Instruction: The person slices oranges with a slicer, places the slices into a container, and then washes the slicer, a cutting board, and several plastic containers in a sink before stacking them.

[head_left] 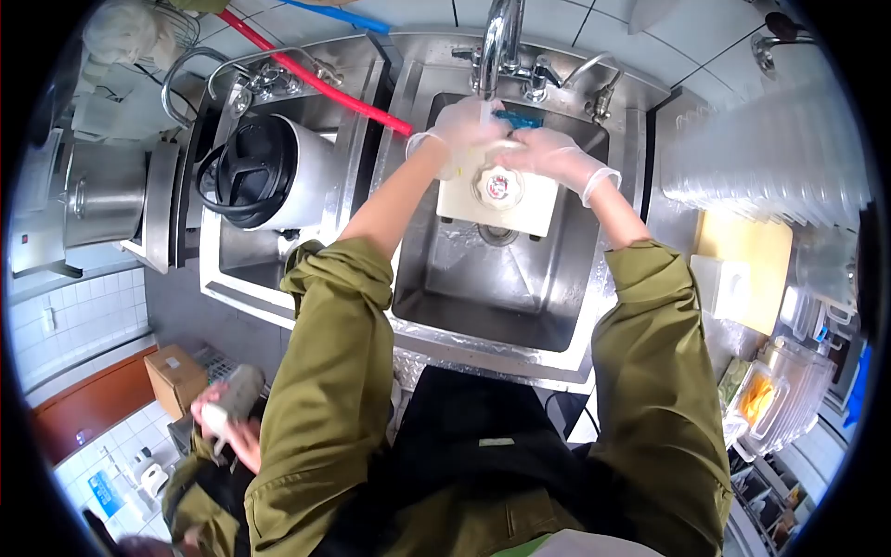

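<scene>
A cream-coloured boxy device (535, 206) with a round knob (497, 187) sits in the steel sink (464, 302) under the tap (500, 46). My left hand (464, 128), in a clear glove, is at the far left edge of the device beneath the tap; its fingertips are blurred. From the right, my right hand (549, 158), also gloved, reaches to the device's far edge, with curled fingers whose grip is hard to make out. Something blue (520, 121) lies just behind the hands.
A white cylindrical container with a black lid (255, 167) stands at the left sink. A red hose (325, 85) crosses behind. Stacked clear containers (761, 153) and a yellow board (744, 265) are right. At lower left, another person's hands (227, 422) hold an object.
</scene>
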The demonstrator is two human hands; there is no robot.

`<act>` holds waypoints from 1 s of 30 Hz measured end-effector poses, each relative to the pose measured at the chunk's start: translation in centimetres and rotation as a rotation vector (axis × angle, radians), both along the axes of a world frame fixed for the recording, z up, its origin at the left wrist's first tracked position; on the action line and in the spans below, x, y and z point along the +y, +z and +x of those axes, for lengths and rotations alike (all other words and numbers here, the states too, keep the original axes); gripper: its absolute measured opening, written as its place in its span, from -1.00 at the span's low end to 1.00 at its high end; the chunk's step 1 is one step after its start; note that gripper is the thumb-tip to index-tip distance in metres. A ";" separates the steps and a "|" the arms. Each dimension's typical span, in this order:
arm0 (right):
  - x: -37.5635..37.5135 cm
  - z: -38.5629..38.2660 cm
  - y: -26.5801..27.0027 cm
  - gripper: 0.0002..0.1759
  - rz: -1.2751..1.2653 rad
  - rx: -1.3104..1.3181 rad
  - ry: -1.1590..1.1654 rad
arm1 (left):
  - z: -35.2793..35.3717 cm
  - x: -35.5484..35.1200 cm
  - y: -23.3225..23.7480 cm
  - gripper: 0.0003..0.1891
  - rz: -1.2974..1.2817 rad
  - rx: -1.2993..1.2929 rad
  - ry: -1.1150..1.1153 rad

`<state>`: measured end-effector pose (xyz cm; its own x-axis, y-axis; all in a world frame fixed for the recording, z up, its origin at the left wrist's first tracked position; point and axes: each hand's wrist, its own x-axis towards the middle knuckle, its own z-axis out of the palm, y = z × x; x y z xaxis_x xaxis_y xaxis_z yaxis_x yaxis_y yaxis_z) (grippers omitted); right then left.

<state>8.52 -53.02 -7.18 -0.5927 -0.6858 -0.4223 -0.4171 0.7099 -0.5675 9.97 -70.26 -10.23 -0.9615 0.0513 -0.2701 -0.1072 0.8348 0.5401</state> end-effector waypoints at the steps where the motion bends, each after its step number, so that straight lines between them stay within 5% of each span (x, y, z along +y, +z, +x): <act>1: 0.1 0.6 -1.1 -0.29 -0.027 -0.069 0.050 | 1.9 0.8 2.0 -0.51 0.003 -0.041 0.031; 5: 1.3 7.3 -3.8 -0.41 -0.110 -0.273 0.265 | 9.8 1.4 -1.5 -0.64 -0.083 0.198 -0.140; 8: 1.9 14.7 -5.5 -0.54 0.031 -0.239 0.319 | 13.7 2.9 -3.1 -0.65 -0.245 -0.064 -0.196; 11: 2.2 18.8 -5.2 -0.49 0.123 -0.183 0.272 | 15.8 3.9 -5.5 -0.70 -0.274 -0.062 -0.149; 20: 4.5 21.7 -19.7 -0.60 0.374 -0.069 0.204 | 20.4 6.7 -14.2 -0.86 -0.264 -0.050 -0.191; 24: 5.6 22.7 -20.7 -0.67 0.388 -0.015 0.202 | 21.7 8.4 -13.0 -0.82 -0.176 -0.262 -0.175; 26: 5.4 22.3 -21.6 -0.63 0.479 -0.068 0.281 | 22.9 8.8 -13.2 -0.80 -0.135 -0.236 -0.173; 30: 5.4 22.2 -17.6 -0.54 0.268 -0.066 0.134 | 24.1 8.8 -12.7 -0.80 -0.238 -0.134 -0.033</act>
<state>30.69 -47.63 -24.75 -0.4701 -0.6149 -0.6331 -0.4855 0.7792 -0.3963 34.03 -61.46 -22.94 -0.9152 0.0013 -0.4029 -0.1354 0.9408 0.3107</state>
